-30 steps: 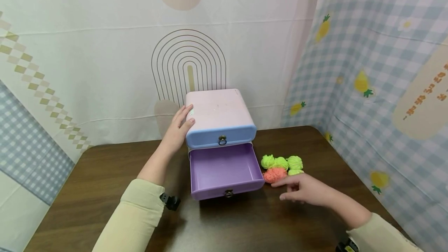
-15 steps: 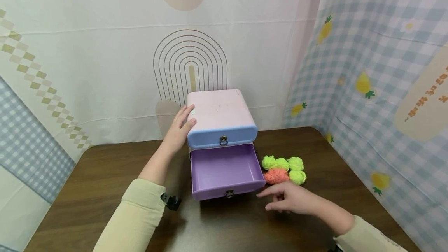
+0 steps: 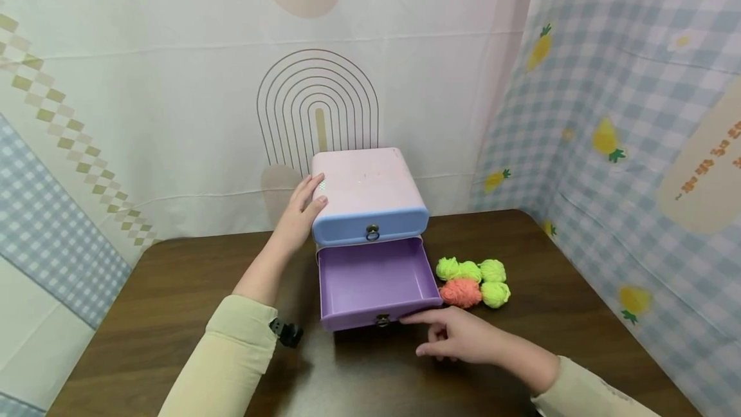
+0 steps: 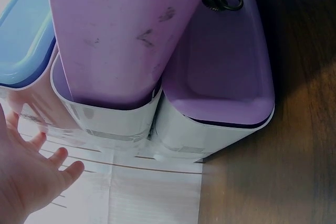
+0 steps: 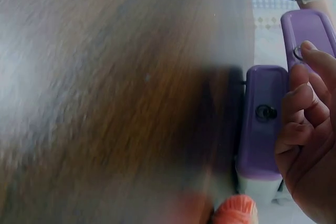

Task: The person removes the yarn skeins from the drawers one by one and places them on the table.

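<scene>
A small drawer cabinet with a pink top (image 3: 370,176) stands at the table's back. Its blue top drawer (image 3: 341,231) is closed, while the purple drawer (image 3: 370,282) below is pulled out, with nothing inside. My left hand (image 3: 295,221) rests on the cabinet's upper left edge, fingers spread. At the front of the pulled-out drawer is my right hand (image 3: 466,336); its extended index finger reaches the front panel beside the ring handle (image 3: 382,320), other fingers bent and holding nothing. The right wrist view shows that fingertip overlapping the ring. A lower purple drawer (image 4: 220,72) is closed.
Right of the pulled-out drawer lie a coral yarn ball (image 3: 461,292) and several neon green yarn balls (image 3: 494,295). The brown wooden table (image 3: 191,314) backs onto a white printed cloth (image 3: 173,114). A checked cloth (image 3: 613,82) hangs on the right.
My right hand has moved left from over the yarn balls to the front of the purple drawer. The left hand stays on the cabinet, and the drawer looks equally far out.
</scene>
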`<state>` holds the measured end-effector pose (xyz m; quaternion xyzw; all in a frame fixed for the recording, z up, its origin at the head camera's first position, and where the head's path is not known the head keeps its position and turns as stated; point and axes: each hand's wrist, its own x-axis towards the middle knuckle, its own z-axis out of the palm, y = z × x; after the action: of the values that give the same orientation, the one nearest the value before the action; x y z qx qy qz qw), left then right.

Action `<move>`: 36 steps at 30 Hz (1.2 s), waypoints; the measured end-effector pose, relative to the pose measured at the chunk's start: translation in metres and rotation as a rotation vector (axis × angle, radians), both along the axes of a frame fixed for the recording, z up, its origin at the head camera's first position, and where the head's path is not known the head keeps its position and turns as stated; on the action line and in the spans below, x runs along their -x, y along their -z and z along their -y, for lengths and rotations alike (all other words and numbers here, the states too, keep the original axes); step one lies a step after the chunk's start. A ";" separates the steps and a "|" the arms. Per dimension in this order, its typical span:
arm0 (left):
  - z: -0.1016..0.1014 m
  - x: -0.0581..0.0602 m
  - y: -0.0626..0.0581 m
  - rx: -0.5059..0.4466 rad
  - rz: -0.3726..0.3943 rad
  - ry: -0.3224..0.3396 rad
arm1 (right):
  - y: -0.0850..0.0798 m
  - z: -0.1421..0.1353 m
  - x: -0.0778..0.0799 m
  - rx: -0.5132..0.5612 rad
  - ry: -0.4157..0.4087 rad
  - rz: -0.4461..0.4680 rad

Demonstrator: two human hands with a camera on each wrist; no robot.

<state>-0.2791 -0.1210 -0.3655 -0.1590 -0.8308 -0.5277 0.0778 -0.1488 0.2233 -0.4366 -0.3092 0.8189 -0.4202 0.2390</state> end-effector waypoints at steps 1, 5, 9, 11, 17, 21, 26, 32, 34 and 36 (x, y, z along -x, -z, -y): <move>0.000 0.000 0.000 -0.001 0.002 0.000 | 0.001 0.002 0.000 -0.001 -0.003 0.001; -0.001 0.000 0.000 -0.002 -0.001 -0.001 | 0.003 0.007 -0.001 0.007 -0.010 0.014; 0.000 0.001 0.000 0.003 -0.008 0.000 | 0.005 0.011 -0.001 0.023 -0.005 0.036; 0.000 0.001 0.001 0.004 -0.008 -0.001 | 0.006 0.013 -0.001 0.035 -0.001 0.049; 0.000 0.002 0.003 -0.001 -0.003 0.001 | 0.012 0.019 -0.002 0.083 0.001 0.099; 0.000 0.002 0.003 0.000 0.000 0.001 | 0.014 0.026 -0.005 0.096 0.010 0.125; 0.000 0.001 0.002 0.002 -0.004 -0.004 | 0.016 0.038 -0.009 0.114 0.037 0.109; 0.000 0.002 0.003 -0.009 -0.011 -0.002 | 0.017 0.050 -0.012 0.152 0.090 0.090; 0.000 0.002 0.003 -0.013 -0.010 0.000 | 0.017 0.052 -0.013 0.163 0.103 0.089; -0.001 0.002 0.003 -0.017 -0.009 0.002 | 0.018 0.054 -0.013 0.173 0.109 0.088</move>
<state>-0.2807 -0.1205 -0.3683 -0.1614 -0.8259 -0.5339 0.0822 -0.1359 0.1697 -0.4542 -0.2650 0.7840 -0.5148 0.2239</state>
